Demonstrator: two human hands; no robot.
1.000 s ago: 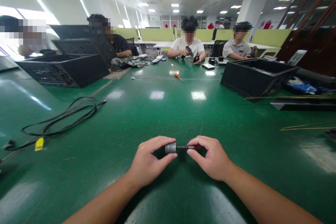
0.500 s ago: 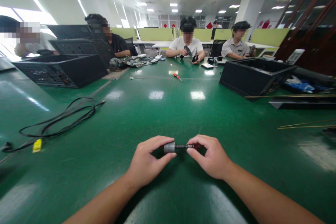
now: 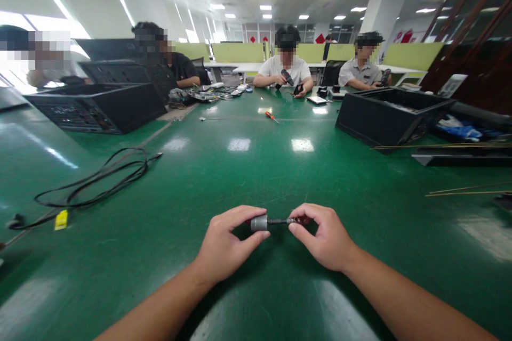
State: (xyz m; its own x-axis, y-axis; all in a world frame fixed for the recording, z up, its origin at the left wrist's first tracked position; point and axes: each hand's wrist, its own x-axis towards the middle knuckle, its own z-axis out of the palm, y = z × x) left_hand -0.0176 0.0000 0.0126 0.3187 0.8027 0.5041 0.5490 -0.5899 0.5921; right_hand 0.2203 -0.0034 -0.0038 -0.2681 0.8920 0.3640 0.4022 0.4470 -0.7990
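Near centre, over the green table (image 3: 256, 178), the left hand (image 3: 221, 242) spans the grey cylinder (image 3: 259, 223) between thumb and finger; the right hand (image 3: 332, 237), pinched tighter, grips the dark shaft (image 3: 279, 221) at its right end, presumably steadying both in line.

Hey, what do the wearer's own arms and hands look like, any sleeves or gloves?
The left grip and right grip are bare human hands, with no glove or ring showing. The left forearm and right forearm are bare too: no sleeve, watch, cable or marking is visible.
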